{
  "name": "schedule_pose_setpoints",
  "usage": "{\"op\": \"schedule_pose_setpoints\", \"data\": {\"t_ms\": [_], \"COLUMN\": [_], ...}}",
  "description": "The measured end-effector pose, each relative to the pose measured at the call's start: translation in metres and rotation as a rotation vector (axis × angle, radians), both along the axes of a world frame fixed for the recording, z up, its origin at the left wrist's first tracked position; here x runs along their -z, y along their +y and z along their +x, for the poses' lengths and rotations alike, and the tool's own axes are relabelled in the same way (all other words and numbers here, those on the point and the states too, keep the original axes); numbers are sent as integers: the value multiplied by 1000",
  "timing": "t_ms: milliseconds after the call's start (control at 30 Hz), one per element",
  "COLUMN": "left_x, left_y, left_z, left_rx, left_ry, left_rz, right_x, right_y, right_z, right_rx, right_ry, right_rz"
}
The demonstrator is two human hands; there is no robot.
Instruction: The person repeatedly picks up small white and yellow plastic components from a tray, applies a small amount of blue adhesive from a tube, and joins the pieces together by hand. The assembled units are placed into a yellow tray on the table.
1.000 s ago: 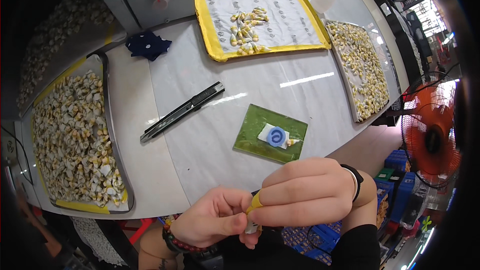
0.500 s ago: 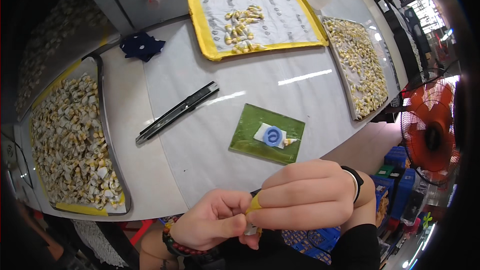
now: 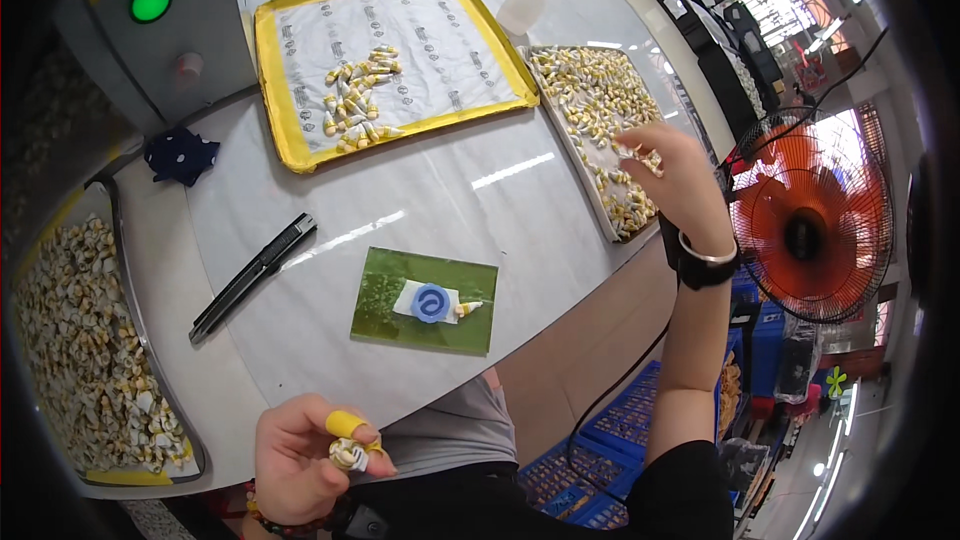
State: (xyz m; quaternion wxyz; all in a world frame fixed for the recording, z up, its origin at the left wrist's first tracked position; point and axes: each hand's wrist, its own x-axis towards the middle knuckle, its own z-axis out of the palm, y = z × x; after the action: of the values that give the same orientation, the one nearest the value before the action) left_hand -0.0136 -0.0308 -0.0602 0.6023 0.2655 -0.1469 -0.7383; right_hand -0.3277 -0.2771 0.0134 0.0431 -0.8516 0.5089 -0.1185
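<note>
My left hand (image 3: 310, 455), low at the table's front edge, pinches a small crumpled white-and-yellow piece (image 3: 349, 455) between thumb and fingers. A yellow band (image 3: 345, 424) wraps one of its fingers. Out to the right, my right hand (image 3: 675, 175) reaches over a tray (image 3: 590, 202) of small white-and-yellow cone-like pieces (image 3: 590, 90). Its thumb and index finger are apart, with pieces visible just beneath. On the table between my hands lies a green plate (image 3: 385, 275). It bears a blue round disc (image 3: 430, 303) on a white patch, and one small cone-like piece (image 3: 468, 309).
A yellow-edged tray (image 3: 285, 130) with several pieces on printed paper stands at the back. A heaped tray (image 3: 100, 340) is at left. A black utility knife (image 3: 255, 275), a dark cloth (image 3: 182, 156) and a white bottle (image 3: 524, 7) lie around. An orange fan (image 3: 805, 230) is at right.
My hands, together half a second ago, have parted. The right has moved up and right to the tray; the left keeps the small piece, lower left. The whole view has shifted.
</note>
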Motion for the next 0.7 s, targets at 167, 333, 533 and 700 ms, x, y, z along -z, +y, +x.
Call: {"op": "schedule_pose_setpoints", "data": {"t_ms": [167,333,533,700], "left_x": [-1,-2,3,7], "left_y": [3,-1,-4,-3], "left_z": [-2,1,3,4], "left_rx": [-14,65,212,221], "left_ry": [8,57,278,379], "left_rz": [22,50,128,119], "right_x": [35,35,25,-3], "right_y": [-9,1,20,65], "right_z": [-18,-19,2,59], "right_rx": [34,-1,50,-311], "right_ry": [-58,-19,-317,-360], "right_rz": [95,-50,-54,-50]}}
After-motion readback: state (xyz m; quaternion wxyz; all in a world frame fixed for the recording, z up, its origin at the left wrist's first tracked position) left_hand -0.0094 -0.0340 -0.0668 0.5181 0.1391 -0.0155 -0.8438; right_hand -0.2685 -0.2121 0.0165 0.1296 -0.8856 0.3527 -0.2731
